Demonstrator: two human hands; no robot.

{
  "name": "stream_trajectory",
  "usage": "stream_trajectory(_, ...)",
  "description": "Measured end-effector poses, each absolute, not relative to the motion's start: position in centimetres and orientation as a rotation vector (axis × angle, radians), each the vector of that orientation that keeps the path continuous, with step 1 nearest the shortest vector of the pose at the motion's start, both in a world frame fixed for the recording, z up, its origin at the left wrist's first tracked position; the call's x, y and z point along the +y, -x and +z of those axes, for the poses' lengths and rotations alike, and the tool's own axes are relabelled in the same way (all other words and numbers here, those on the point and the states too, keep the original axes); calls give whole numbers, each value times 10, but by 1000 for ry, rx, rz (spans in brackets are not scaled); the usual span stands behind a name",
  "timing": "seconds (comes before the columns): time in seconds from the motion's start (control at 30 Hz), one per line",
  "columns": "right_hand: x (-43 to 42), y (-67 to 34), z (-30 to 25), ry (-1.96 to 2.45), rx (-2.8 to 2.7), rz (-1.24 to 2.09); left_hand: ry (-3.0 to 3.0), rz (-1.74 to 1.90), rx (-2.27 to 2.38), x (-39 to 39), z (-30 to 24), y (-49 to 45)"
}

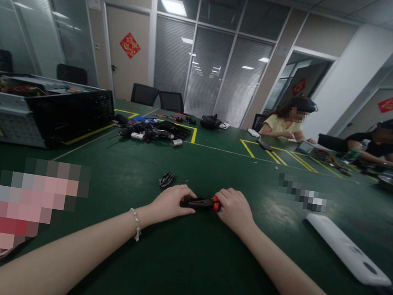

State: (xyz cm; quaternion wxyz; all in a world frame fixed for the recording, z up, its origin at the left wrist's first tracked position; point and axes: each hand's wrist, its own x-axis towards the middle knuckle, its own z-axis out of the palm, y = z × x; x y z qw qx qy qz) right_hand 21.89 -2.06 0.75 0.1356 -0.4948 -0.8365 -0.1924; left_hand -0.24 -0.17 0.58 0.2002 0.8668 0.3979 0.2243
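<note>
Head view, writing: three red signs (129, 45) with characters, too blurry for me to read tbh
Tool: just one, black and red (203, 203), between both hands over the counter (177, 273)
Left hand (173, 200) grip: clamped on the black end
Right hand (235, 207) grip: clamped on the red end
Nearby stuff: one small black heap (167, 179), one long white block (347, 249)

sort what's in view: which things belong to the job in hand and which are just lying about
In use:
- red-black tool, in both hands
- perhaps the small dark bundle

Apparently just lying about:
- computer case
- parts heap
- white strip
</note>
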Motion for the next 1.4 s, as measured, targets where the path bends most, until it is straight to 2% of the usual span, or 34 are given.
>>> stream_trajectory(1.4,-20,-218,8,1451,-2437,-588,-2440,602,1136,-2,7,0)
